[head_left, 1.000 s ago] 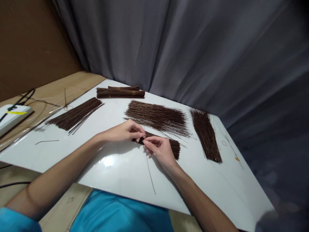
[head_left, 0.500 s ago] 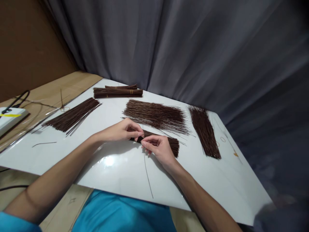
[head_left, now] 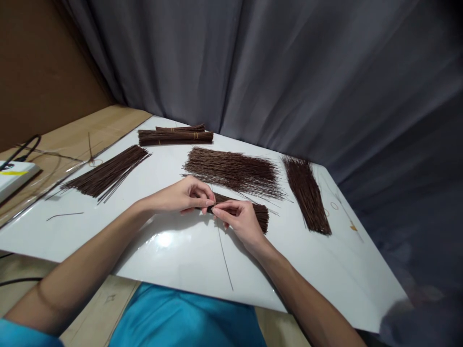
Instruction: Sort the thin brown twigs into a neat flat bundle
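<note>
My left hand point(head_left: 198, 196) and my right hand point(head_left: 237, 215) meet at the middle of the table, the fingertips of each pinched together. Between them they hold one thin brown wire-like strand point(head_left: 224, 250), whose long end hangs toward the table's front edge. A short part of it sticks up past my left fingers. Directly beneath the hands lies a bundle of similar strands point(head_left: 261, 218), partly covered by my fingers. Just behind is a wide loose pile of strands point(head_left: 233, 171). How the strand passes around the bundle is hidden by the fingertips.
Banded bundles point(head_left: 176, 138) lie at the back left, with a fanned pile point(head_left: 108, 171) nearer. Another pile point(head_left: 307, 195) lies at the right beside small rubber bands point(head_left: 334, 206). A single strand point(head_left: 65, 215) rests at left. A white power strip point(head_left: 16, 178) sits beyond the left edge.
The strand's hanging end has swung slightly to the right and looks straighter. Both hands stay pinched at nearly the same place, with the fingertips slightly higher.
</note>
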Demonstrator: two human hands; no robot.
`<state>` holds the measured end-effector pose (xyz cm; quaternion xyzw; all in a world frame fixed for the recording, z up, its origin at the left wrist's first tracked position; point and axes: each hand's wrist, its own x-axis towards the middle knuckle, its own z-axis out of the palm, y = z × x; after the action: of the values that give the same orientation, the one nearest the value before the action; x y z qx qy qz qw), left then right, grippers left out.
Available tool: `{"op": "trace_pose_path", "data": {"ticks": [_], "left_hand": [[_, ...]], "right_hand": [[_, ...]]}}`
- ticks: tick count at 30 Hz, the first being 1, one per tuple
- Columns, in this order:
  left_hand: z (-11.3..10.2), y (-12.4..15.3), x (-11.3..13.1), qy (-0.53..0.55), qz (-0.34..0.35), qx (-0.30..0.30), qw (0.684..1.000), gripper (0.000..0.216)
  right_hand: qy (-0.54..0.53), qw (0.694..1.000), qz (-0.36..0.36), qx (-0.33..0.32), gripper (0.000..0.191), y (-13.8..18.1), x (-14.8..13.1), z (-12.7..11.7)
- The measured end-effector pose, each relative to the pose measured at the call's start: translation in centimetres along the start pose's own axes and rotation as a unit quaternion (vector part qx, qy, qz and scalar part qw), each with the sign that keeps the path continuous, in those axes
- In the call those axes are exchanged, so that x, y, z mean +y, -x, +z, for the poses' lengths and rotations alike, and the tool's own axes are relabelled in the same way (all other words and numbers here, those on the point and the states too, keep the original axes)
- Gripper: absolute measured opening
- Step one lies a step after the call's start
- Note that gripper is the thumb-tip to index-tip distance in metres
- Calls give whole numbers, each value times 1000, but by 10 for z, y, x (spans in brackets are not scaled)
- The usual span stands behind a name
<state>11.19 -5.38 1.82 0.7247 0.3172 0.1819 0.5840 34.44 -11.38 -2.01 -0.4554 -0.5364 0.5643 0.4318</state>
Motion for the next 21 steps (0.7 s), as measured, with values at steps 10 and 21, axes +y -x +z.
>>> {"op": "trace_pose_path", "data": {"ticks": [10,21], "left_hand": [[2,-1,3,17,-13,7,1000,35],[5,-1,2,22,-5,27,999,32]], "right_hand": [[0,1000,-7,14,32,-1,1,-1],[-1,1000,-16,12,31,-1,3,-1]]}}
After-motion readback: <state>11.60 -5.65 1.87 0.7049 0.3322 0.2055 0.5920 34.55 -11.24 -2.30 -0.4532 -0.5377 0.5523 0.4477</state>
